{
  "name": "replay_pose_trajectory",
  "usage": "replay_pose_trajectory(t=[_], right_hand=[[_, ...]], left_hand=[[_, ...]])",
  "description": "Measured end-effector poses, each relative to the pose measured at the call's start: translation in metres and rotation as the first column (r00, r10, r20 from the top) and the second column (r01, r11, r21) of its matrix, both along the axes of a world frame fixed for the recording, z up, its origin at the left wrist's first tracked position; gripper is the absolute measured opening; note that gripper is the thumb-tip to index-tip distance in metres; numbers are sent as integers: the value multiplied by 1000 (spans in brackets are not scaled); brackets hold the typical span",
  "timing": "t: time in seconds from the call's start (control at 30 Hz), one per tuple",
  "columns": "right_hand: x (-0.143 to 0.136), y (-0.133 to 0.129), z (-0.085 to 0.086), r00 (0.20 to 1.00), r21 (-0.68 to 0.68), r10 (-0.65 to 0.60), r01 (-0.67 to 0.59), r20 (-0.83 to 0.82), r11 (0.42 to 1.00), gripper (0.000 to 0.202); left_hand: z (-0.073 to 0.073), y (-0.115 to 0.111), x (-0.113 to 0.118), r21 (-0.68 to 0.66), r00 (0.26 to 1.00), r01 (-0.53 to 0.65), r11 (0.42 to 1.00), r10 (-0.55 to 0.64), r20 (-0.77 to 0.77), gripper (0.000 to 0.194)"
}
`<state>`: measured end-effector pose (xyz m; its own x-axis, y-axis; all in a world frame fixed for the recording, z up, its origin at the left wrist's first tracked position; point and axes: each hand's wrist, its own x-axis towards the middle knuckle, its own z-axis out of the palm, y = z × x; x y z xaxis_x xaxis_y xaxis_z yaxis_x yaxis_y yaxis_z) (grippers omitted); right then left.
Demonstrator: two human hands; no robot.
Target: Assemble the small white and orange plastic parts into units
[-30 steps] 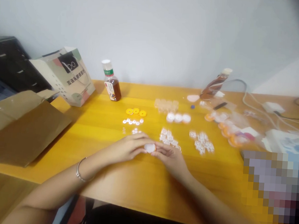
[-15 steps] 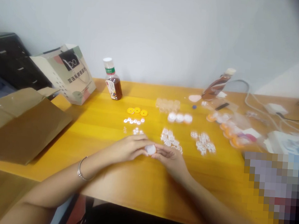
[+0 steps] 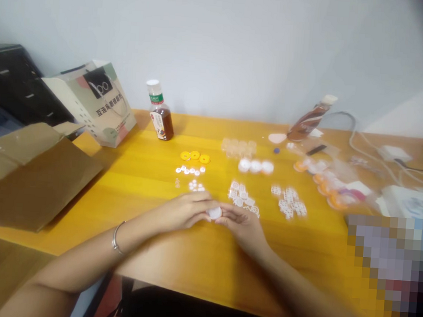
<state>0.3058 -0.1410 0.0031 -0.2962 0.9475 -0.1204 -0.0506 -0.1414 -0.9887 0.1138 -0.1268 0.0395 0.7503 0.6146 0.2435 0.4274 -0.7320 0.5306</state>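
Between my two hands is a small round white plastic piece (image 3: 214, 213), pinched at its edges above the table. My left hand (image 3: 188, 210) grips it from the left, and my right hand (image 3: 241, 223) closes on its right side. Just beyond the fingers lie white gear-like parts (image 3: 241, 194) and small white round pieces (image 3: 195, 186). Farther back are a row of small white discs (image 3: 191, 170), yellow discs (image 3: 195, 156) and white round pieces (image 3: 256, 166). More white spoked parts (image 3: 291, 201) lie to the right of my right hand.
An open cardboard box (image 3: 36, 175) and a printed paper bag (image 3: 99, 105) stand at the left. One bottle of brown drink (image 3: 161, 111) is at the back; another bottle (image 3: 310, 119) tilts at the right. Clear cups (image 3: 239, 147), bagged orange parts (image 3: 329, 181) and cables (image 3: 354, 139) lie about.
The whole view has shifted very slightly. Both hands keep their grip on the white round piece, with hardly any movement.
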Motion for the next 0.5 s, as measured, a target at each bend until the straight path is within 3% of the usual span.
replay_pose_trajectory(t=[0.2, 0.5], right_hand=[[1, 2, -1, 996, -61, 15, -20, -85, 998, 24], [-2, -1, -2, 987, -72, 41, -52, -153, 996, 25]], left_hand=[[0, 6, -6, -96, 995, 74, 993, -66, 76, 32], [0, 6, -7, -197, 999, 16, 980, -6, 51, 36]])
